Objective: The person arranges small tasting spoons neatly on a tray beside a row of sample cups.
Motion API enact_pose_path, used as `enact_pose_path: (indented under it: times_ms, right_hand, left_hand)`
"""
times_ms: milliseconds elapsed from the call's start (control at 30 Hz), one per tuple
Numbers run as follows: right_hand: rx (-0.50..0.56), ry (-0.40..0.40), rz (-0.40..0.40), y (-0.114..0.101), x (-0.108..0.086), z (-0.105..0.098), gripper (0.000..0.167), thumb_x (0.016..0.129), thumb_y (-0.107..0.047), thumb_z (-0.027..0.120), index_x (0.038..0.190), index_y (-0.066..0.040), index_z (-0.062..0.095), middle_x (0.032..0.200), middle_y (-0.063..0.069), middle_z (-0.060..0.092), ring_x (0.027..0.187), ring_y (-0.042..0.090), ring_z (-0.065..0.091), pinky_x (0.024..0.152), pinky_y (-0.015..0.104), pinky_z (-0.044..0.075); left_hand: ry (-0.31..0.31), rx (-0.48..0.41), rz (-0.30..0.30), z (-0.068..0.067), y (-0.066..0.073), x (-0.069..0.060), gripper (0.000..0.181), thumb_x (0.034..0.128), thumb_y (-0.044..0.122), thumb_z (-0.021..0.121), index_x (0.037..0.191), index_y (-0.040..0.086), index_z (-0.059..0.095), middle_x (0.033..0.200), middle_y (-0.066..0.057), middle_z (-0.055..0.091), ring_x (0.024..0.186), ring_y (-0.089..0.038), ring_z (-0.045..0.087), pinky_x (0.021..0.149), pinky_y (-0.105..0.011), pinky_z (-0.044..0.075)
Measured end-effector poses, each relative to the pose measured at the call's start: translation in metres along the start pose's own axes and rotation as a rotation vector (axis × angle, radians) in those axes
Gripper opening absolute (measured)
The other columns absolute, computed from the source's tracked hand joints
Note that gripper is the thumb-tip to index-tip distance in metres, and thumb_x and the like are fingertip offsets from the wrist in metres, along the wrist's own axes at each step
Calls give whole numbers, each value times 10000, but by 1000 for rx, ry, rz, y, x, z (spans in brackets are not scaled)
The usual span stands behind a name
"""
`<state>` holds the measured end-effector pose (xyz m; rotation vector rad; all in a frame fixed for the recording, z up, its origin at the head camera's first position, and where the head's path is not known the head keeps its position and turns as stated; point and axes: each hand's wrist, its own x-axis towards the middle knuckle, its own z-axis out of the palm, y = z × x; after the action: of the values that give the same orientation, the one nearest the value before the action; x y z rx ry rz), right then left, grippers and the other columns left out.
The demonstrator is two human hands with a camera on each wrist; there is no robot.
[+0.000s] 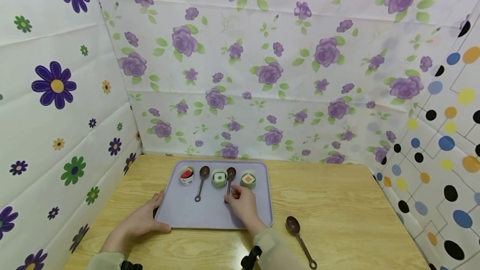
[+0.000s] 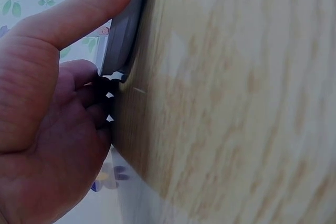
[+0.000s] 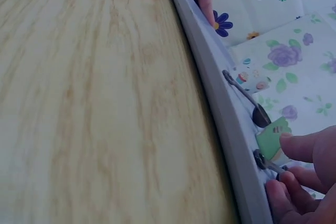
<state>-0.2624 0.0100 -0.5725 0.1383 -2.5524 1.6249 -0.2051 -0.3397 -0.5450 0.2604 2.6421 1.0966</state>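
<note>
A lavender tray lies on the table with two brown spoons and three small cups on it. At its front left corner my left hand grips the edge, thumb along the front rim. My right hand pinches the handle of the right-hand spoon, whose bowl points away from me. The other spoon lies between a cup with a red topping and a green cup with a white topping. Just beyond my right hand stands a green cup with an orange-and-white topping.
A third brown spoon lies on the wooden table to the right of the tray. Patterned cloth walls rise on the left, behind and on the right, with the flowered back wall close to the table's far edge.
</note>
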Motion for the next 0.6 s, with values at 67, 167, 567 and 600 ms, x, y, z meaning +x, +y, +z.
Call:
enact_pose_path:
  times_ms: [67,167,567,600]
  right_hand:
    - [-4,-35,-15,0,-1,-4,416,903,-134,866,1266,35,755,1039,78,773,927,187,713,835,345,607]
    - [-11,-81,-45,-1,-1,-11,422,907,-147,864,1274,29,754,1065,95,782,949,205,726,859,356,612]
    - [-31,-282,-83,-9,6,-65,347,990,-178,786,1293,-12,754,1132,104,774,974,208,720,764,302,605]
    - [-39,-292,-89,-10,8,-72,341,992,-175,785,1288,-9,756,1127,102,776,968,206,719,775,308,604]
  left_hand:
    - [-1,7,2,0,-1,-1,1346,758,423,978,1650,-122,129,1722,-337,91,1578,-564,45,1242,-719,101]
    - [0,7,-1,1,-3,-1,1348,756,424,979,1648,-124,131,1718,-345,93,1576,-568,48,1239,-724,104]
    - [-3,-14,20,1,-2,0,1321,776,382,974,1647,-127,122,1719,-348,78,1574,-572,26,1237,-729,88]
    - [-4,-18,22,1,-2,-1,1314,780,370,972,1647,-128,119,1718,-352,76,1572,-576,24,1234,-734,87]
